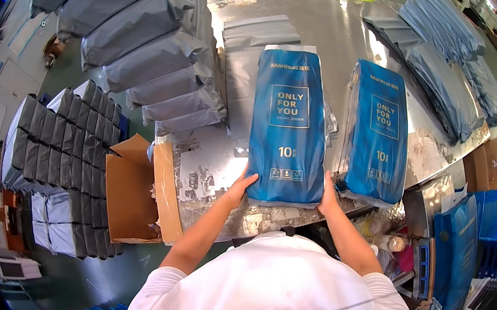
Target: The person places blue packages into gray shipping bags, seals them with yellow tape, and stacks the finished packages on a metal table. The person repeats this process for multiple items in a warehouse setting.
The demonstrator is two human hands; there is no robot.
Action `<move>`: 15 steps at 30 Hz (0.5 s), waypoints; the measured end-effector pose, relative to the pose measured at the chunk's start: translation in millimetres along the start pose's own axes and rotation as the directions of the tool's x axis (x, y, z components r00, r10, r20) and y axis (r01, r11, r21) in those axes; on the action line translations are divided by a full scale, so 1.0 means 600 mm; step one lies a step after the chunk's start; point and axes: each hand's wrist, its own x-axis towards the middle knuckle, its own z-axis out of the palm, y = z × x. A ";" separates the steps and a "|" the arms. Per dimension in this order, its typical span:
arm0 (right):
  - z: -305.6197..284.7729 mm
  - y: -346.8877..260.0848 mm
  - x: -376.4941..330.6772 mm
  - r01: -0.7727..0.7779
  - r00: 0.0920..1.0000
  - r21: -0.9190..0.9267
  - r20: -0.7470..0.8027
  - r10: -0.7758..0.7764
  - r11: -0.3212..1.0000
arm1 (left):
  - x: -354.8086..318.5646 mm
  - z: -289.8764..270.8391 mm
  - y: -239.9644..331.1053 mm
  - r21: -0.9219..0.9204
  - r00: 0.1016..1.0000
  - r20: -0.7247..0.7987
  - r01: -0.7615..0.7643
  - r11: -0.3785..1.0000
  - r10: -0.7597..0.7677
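A tall blue plastic-wrapped pack [282,137] with pale printing lies in front of me at the near part of the metal-topped table [218,195]. My left hand [239,187] grips its lower left side, thumb on the front face. At the lower right side my right hand [328,197] holds the same pack, its fingers partly hidden by it. A second, matching blue pack [378,134] lies to the right, apart from my hands. Flat grey plastic bags [242,85] lie behind and left of the held pack, partly covered by it.
Grey wrapped bundles [156,49] are piled high at the table's left. More grey bags [429,72] lie at the far right. An open cardboard box [130,196] stands off the near left edge, with stacked dark bundles [60,155] beyond. Blue packaging [455,257] hangs at right.
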 end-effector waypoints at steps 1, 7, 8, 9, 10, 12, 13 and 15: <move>-0.008 -0.019 -0.005 -0.075 0.997 0.015 0.031 0.075 0.997 | -0.005 0.010 0.012 0.000 0.999 0.042 -0.023 1.000 0.023; 0.125 -0.202 -0.111 0.456 0.839 -0.790 0.228 -0.493 0.410 | -0.047 0.101 -0.001 -0.411 0.976 0.207 0.023 0.912 0.069; 0.206 -0.231 -0.167 0.373 0.744 -0.917 0.385 -0.546 -0.138 | -0.044 0.099 -0.022 -0.506 0.967 0.251 0.102 0.857 0.033; 0.266 -0.234 -0.209 0.444 0.671 -0.836 0.548 -0.500 -0.322 | -0.032 0.093 -0.050 -0.587 0.950 0.311 0.191 0.787 0.001; 0.314 -0.229 -0.236 0.488 0.588 -0.722 0.687 -0.427 -0.490 | -0.024 0.088 -0.057 -0.440 0.979 0.200 0.130 0.888 -0.044; 0.350 -0.190 -0.262 0.728 0.574 -0.633 0.773 -0.272 -0.263 | -0.023 0.079 -0.033 -0.367 0.996 0.054 -0.040 0.930 0.064; 0.343 -0.168 -0.254 0.813 0.554 -0.578 0.804 -0.217 -0.065 | -0.027 0.056 -0.002 -0.455 0.976 0.001 -0.194 0.869 0.218; 0.304 -0.142 -0.214 0.767 0.537 -0.587 0.808 -0.241 -0.258 | -0.042 -0.037 0.016 -0.665 0.993 -0.012 -0.093 0.741 0.115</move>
